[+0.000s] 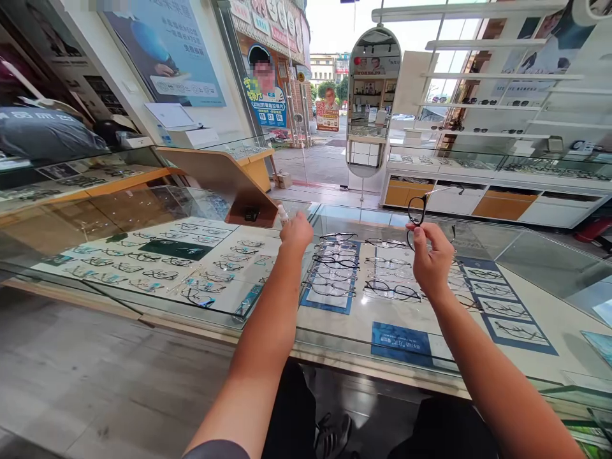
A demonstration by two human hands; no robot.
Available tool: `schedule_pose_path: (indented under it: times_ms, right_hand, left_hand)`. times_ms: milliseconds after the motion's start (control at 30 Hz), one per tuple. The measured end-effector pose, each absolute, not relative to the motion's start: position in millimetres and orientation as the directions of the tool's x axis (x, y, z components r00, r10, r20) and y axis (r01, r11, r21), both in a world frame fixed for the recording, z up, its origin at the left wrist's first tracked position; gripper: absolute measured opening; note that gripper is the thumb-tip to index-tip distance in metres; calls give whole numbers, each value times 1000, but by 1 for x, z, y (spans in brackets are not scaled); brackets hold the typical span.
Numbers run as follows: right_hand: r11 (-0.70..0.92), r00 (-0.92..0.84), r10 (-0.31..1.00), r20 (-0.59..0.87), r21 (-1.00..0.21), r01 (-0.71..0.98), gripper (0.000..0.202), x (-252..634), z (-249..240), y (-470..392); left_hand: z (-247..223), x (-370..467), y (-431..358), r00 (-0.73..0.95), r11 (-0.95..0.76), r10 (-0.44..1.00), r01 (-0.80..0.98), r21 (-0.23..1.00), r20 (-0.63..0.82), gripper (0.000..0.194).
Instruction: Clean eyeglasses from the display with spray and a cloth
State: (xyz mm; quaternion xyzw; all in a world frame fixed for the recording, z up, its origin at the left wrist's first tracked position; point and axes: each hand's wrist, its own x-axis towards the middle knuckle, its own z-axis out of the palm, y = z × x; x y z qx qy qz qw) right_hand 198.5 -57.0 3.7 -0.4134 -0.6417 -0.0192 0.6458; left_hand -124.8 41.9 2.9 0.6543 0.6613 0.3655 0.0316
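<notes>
My right hand (434,256) pinches a pair of black-framed eyeglasses (417,210), raised above the glass counter with one lens up and a temple arm stretching to the right. Part of the frame is hidden behind my fingers. Farther left, my left hand (296,233) is closed around a small whitish bottle (283,215), whose top sticks out past the fingers; the rest of it is covered. Beneath and between both hands, several glasses frames (392,291) lie in rows inside the display counter (335,331).
A brown angled stand (210,169) rises from the counter at left. More eyeglasses (143,258) fill the left display case. An oval mirror (373,95) stands beyond the counter, beside shelves (478,105) of sunglasses. A person's grey-clad back (43,134) shows at far left.
</notes>
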Motion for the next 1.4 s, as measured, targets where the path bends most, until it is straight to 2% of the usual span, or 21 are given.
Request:
schedule_pose_path:
  times_ms: [67, 100, 167, 233, 333, 433, 467, 567, 600, 633, 767, 967, 1067, 1167, 1267, 1333, 1400]
  right_hand:
    - [679, 163, 527, 834, -529, 509, 33, 199, 5, -58]
    - [686, 155, 541, 827, -540, 488, 32, 199, 6, -58]
    - [687, 139, 578, 804, -571, 448, 32, 201, 6, -58]
    - [679, 115, 628, 769, -614, 402, 33, 204, 7, -58]
    - [665, 51, 701, 712, -677, 315, 36, 208, 11, -58]
    - [642, -53, 759, 649, -732, 226, 38, 213, 17, -59]
    - [629, -96, 776, 623, -753, 196, 38, 214, 19, -60]
    - [575, -219, 812, 541, -807, 136, 37, 216, 24, -62]
    - [559, -248, 817, 520, -819, 125, 37, 217, 26, -63]
    - [548, -269, 820, 505, -828, 118, 36, 218, 27, -64]
    - [528, -303, 825, 477, -842, 110, 36, 220, 30, -65]
    - [498, -369, 827, 425, -858, 127, 37, 223, 38, -70]
    - [525, -405, 813, 418, -827, 202, 40, 226, 54, -76]
    - [573, -395, 807, 440, -745, 342, 48, 229, 81, -84]
    - [615, -289, 779, 556, -587, 527, 46, 234, 114, -89]
    - [638, -202, 723, 661, -527, 561, 42, 238, 133, -91]
    - [674, -146, 642, 753, -464, 575, 51, 242, 147, -90]
  left_hand:
    - [8, -109, 35, -223, -5, 895, 861, 509, 386, 27]
    - [12, -98, 30, -226, 2, 894, 865, 501, 387, 31]
    - [20, -75, 17, -121, -194, 847, 836, 513, 517, 38]
    - [24, -53, 3, -3, -454, 732, 743, 491, 681, 38]
    - [24, -29, -13, 117, -724, 497, 603, 336, 860, 36]
    - [20, -15, -23, 194, -837, 324, 515, 185, 926, 41]
    - [20, -13, -26, 223, -855, 286, 499, 143, 932, 47]
    - [20, -9, -30, 297, -871, 232, 487, 61, 926, 90]
    - [20, -8, -31, 312, -870, 227, 491, 48, 923, 98]
    - [20, -8, -31, 322, -868, 222, 495, 36, 920, 98]
    - [20, -9, -31, 346, -856, 199, 517, -9, 917, 81]
    - [24, -14, -33, 342, -884, 169, 468, -11, 924, 76]
    - [31, -16, -38, 323, -891, 158, 454, -7, 933, 70]
    - [46, -16, -40, 295, -876, 142, 482, -19, 945, 69]
    - [72, -13, -33, 220, -849, 97, 528, -35, 971, 68]
    - [95, -11, -28, 149, -825, 81, 565, -17, 986, 67]
    - [118, -8, -24, 63, -806, 76, 591, 24, 995, 68]
